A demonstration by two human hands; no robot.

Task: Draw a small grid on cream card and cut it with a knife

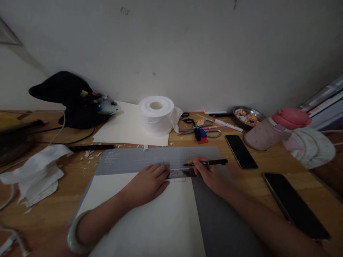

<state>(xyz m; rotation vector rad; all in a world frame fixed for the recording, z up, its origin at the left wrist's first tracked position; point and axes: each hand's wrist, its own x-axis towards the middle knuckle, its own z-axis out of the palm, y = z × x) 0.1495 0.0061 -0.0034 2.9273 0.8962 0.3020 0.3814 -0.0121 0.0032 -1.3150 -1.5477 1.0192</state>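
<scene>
A sheet of white paper [150, 225] lies on a grey cutting mat [222, 221]. Across its top edge sits a short, see-through ruler [180, 173], and a small rectangle is drawn on the paper just below. My left hand [151, 182] rests flat on the paper, its fingertips at the ruler's left end; what lies beneath them is hidden. With my right hand [207, 173] I grip a black pen [214, 162], held nearly level with its tip pointing left above the ruler. Some fingers of that hand are by the ruler's right end.
Behind the mat stand a tissue roll [157, 116] on paper sheets [120, 132], scissors [187, 132] and a metal bowl [248, 116]. Two phones [241, 151] and a pink-lidded bottle [270, 132] are rightward. Crumpled tissue [40, 169], paper scraps and a black pouch [64, 96] occupy the left.
</scene>
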